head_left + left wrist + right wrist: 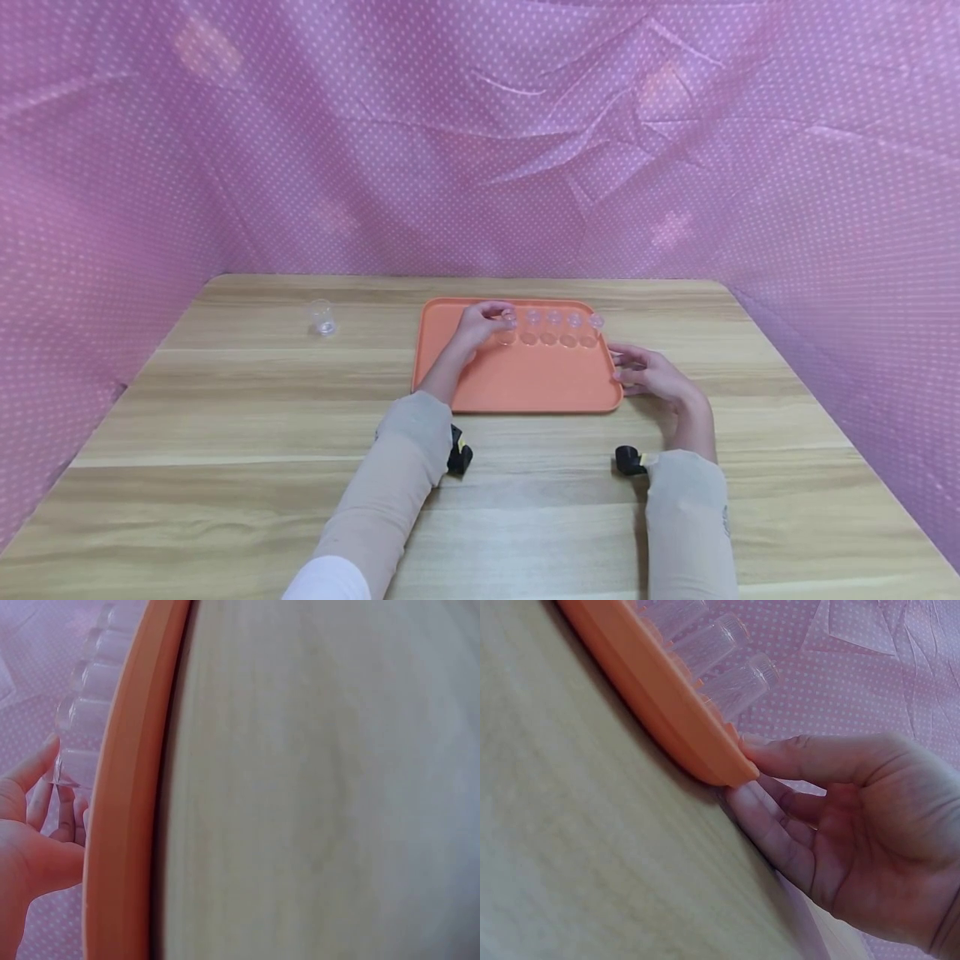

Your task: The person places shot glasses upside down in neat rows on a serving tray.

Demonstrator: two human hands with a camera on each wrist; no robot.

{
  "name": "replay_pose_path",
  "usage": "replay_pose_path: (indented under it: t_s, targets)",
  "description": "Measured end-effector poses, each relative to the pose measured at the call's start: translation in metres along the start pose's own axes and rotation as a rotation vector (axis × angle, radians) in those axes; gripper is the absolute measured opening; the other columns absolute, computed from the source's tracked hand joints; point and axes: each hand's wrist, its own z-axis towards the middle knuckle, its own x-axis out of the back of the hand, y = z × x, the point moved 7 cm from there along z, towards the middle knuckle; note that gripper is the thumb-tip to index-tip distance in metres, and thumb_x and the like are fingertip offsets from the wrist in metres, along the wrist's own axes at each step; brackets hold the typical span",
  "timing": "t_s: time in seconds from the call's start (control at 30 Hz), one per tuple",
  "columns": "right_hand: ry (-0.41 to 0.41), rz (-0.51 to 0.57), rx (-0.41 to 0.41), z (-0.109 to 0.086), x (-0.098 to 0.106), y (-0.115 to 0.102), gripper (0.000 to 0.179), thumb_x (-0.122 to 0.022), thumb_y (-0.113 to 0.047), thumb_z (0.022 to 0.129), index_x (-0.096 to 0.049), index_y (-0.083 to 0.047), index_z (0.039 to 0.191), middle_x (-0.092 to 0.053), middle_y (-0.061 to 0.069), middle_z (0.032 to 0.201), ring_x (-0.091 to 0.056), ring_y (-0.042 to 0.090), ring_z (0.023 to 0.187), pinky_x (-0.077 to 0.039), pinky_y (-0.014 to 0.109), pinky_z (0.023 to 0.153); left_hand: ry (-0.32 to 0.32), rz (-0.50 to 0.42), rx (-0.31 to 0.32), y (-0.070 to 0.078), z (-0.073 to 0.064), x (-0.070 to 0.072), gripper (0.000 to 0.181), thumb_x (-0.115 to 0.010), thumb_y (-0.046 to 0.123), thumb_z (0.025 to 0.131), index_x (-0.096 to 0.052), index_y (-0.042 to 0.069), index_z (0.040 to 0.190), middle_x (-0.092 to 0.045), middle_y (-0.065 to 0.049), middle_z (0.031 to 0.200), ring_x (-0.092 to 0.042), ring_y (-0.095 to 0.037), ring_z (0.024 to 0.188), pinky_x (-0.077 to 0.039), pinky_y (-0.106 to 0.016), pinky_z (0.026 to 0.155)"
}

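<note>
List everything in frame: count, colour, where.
tray: 1, orange, middle of the table
cups in a row: 5, clear, along the tray's far edge; the leftmost is in the left hand's grip
lone cup: 1, clear, far left on the table, off the tray
table: 1, light wood grain
backdrop cloth: pink with white dots, behind and on both sides
wrist cameras: 2, black, one strapped on each wrist
sleeves: 2, beige
left hand: holds the leftmost cup of the row
right hand: fingers on the tray's right edge
</note>
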Motion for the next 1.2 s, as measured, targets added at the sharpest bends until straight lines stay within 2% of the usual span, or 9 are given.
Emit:
replay_pose_path:
  t_s: [0.3, 0.47, 0.6, 0.7, 0.8, 0.93, 0.97, 1.07, 1.2]
  targets:
    - [-0.011, 0.022, -0.001, 0.001, -0.001, -0.003, 0.060, -0.053, 0.004, 0.088, -0.026, 0.004, 0.141, -0.036, 0.029, 0.126, -0.057, 0.020, 0.093, -0.049, 0.036, 0.080, 0.002, -0.017, 0.006, 0.000, 0.003, 0.000, 0.031, -0.068, -0.001, 0.078, -0.064, -0.003, 0.109, -0.063, -0.012, 0.102, -0.055, -0.014, 0.084, -0.046, -0.029, 0.080]
    - [-0.008, 0.033, -0.005, 0.002, 0.000, -0.002, 0.062, -0.054, 0.005, 0.087, -0.025, 0.003, 0.141, -0.033, 0.029, 0.131, -0.056, 0.020, 0.096, -0.049, 0.036, 0.082, 0.007, 0.008, 0.005, 0.002, 0.002, 0.001, 0.033, -0.070, 0.002, 0.078, -0.064, -0.001, 0.110, -0.062, -0.008, 0.102, -0.051, -0.014, 0.084, -0.045, -0.030, 0.078]
    - [-0.008, 0.028, -0.003, 0.002, 0.001, -0.001, 0.061, -0.053, 0.006, 0.087, -0.025, 0.004, 0.141, -0.034, 0.030, 0.130, -0.056, 0.020, 0.096, -0.049, 0.036, 0.081, -0.004, 0.015, -0.009, 0.008, 0.000, 0.004, 0.039, -0.071, 0.005, 0.078, -0.061, -0.001, 0.115, -0.059, -0.011, 0.111, -0.051, -0.016, 0.089, -0.043, -0.034, 0.083]
    - [-0.015, 0.022, 0.003, 0.001, 0.001, -0.001, 0.061, -0.051, 0.007, 0.087, -0.025, 0.004, 0.141, -0.035, 0.030, 0.127, -0.056, 0.020, 0.094, -0.049, 0.036, 0.081, -0.002, 0.022, -0.025, 0.018, -0.003, 0.012, 0.043, -0.071, 0.005, 0.079, -0.058, -0.002, 0.119, -0.056, -0.016, 0.119, -0.051, -0.018, 0.092, -0.042, -0.037, 0.086]
    - [-0.023, 0.017, 0.013, 0.001, 0.001, -0.001, 0.059, -0.050, 0.008, 0.087, -0.025, 0.005, 0.141, -0.036, 0.030, 0.125, -0.057, 0.019, 0.092, -0.049, 0.035, 0.081, 0.018, 0.071, -0.042, 0.031, -0.005, 0.026, 0.045, -0.072, 0.006, 0.078, -0.057, 0.000, 0.121, -0.055, -0.016, 0.122, -0.051, -0.017, 0.092, -0.043, -0.035, 0.084]
    - [-0.027, 0.010, 0.022, 0.000, -0.001, -0.002, 0.058, -0.049, 0.008, 0.088, -0.024, 0.006, 0.140, -0.037, 0.029, 0.123, -0.058, 0.018, 0.089, -0.050, 0.034, 0.080, 0.053, 0.120, -0.095, 0.053, -0.012, 0.057, 0.042, -0.071, 0.007, 0.079, -0.058, 0.000, 0.119, -0.056, -0.014, 0.121, -0.051, -0.014, 0.090, -0.044, -0.029, 0.081]
    - [-0.025, 0.009, 0.024, -0.001, -0.002, -0.002, 0.058, -0.049, 0.008, 0.088, -0.025, 0.007, 0.140, -0.037, 0.029, 0.122, -0.058, 0.017, 0.089, -0.050, 0.033, 0.080, 0.065, 0.106, -0.112, 0.058, -0.014, 0.066, 0.042, -0.071, 0.006, 0.079, -0.058, -0.001, 0.119, -0.057, -0.016, 0.120, -0.051, -0.013, 0.088, -0.044, -0.026, 0.078]
    - [-0.023, 0.015, 0.028, -0.001, -0.002, -0.001, 0.058, -0.050, 0.008, 0.088, -0.024, 0.006, 0.141, -0.036, 0.030, 0.124, -0.058, 0.017, 0.090, -0.050, 0.034, 0.080, 0.094, 0.080, -0.141, 0.071, -0.020, 0.097, 0.041, -0.071, 0.005, 0.079, -0.058, -0.002, 0.118, -0.056, -0.019, 0.119, -0.050, -0.012, 0.086, -0.043, -0.030, 0.083]
    - [-0.019, 0.011, 0.021, -0.002, -0.002, 0.000, 0.060, -0.052, 0.006, 0.087, -0.025, 0.004, 0.141, -0.034, 0.030, 0.129, -0.057, 0.018, 0.094, -0.049, 0.034, 0.081, 0.163, 0.129, -0.144, 0.079, -0.029, 0.143, 0.045, -0.071, 0.007, 0.079, -0.056, -0.003, 0.120, -0.054, -0.019, 0.119, -0.050, -0.011, 0.088, -0.042, -0.030, 0.086]
